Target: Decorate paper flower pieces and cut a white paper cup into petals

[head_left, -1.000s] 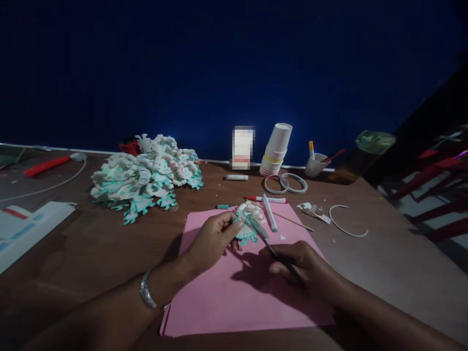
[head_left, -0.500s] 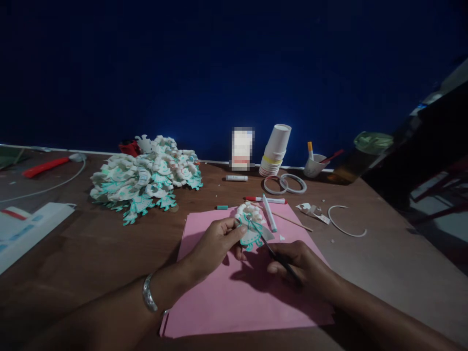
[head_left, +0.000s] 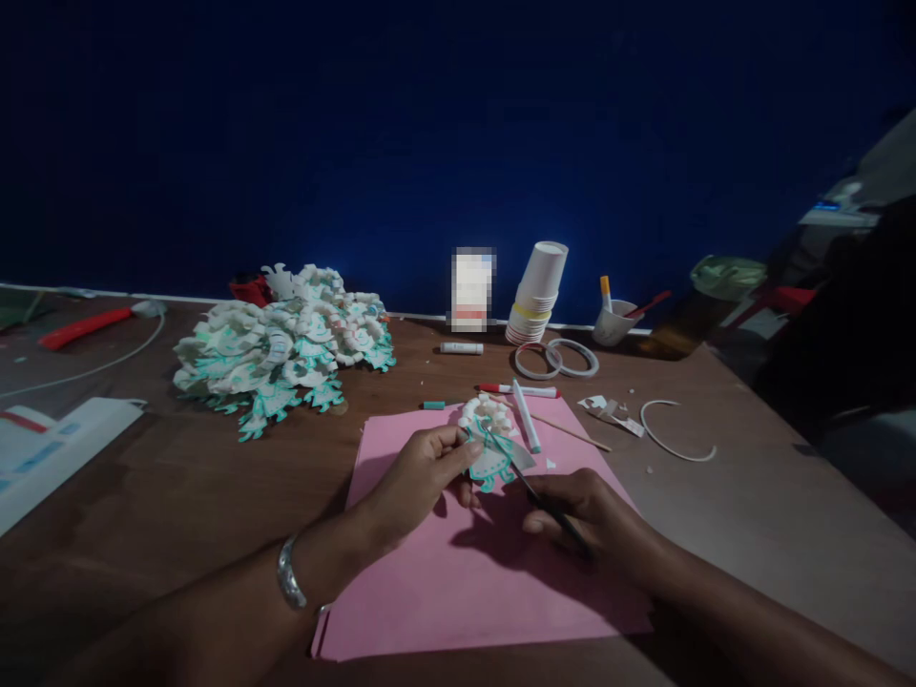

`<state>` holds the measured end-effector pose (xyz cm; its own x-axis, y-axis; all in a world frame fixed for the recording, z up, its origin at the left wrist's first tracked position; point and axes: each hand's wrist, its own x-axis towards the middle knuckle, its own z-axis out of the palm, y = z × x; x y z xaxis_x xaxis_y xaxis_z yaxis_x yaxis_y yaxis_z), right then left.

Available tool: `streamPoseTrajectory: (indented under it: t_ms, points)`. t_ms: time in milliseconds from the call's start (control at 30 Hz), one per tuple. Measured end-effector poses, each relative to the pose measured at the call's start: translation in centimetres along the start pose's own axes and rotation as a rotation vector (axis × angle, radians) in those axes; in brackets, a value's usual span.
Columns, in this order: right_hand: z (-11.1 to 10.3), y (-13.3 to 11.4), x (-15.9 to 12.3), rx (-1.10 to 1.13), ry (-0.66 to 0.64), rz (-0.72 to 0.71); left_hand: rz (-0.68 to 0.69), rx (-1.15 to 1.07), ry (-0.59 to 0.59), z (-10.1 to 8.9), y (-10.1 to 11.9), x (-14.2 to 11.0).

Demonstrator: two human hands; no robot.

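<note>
Over the pink sheets [head_left: 429, 601] on the bench [head_left: 236, 496], the right hand [head_left: 591, 515] has its grip closed round dark-handled scissors [head_left: 526, 483], blades reaching a green-outlined paper figure [head_left: 487, 468]; the left hand [head_left: 426, 472] pinches that figure between thumb and fingers. Just beyond lie 2 markers [head_left: 528, 420], and farther back a heap of similar cutouts [head_left: 286, 343] sits to the left, a leaning stack of cups [head_left: 538, 291] to the right.

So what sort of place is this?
Probably a craft workspace: a teal-outlined paper cutout in the left hand, a pile of similar cutouts and a red-and-white marker on the table.
</note>
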<state>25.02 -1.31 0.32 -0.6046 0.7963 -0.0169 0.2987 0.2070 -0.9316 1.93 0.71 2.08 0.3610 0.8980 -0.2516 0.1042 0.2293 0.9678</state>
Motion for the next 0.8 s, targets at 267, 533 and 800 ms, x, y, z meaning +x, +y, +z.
streamPoseTrajectory:
  t_ms: [267, 533, 800]
  points:
    - [0.12, 0.26, 0.33, 0.041, -0.001, -0.025, -0.031, -0.083, -0.020, 0.32, 0.13, -0.19]
    - [0.01, 0.06, 0.30, 0.128, -0.052, 0.006, -0.115, -0.172, -0.095, 0.62, 0.00, -0.33]
    - [-0.28, -0.10, 0.42, 0.158, -0.057, 0.032, -0.103, -0.172, -0.136, 0.51, 0.24, -0.31]
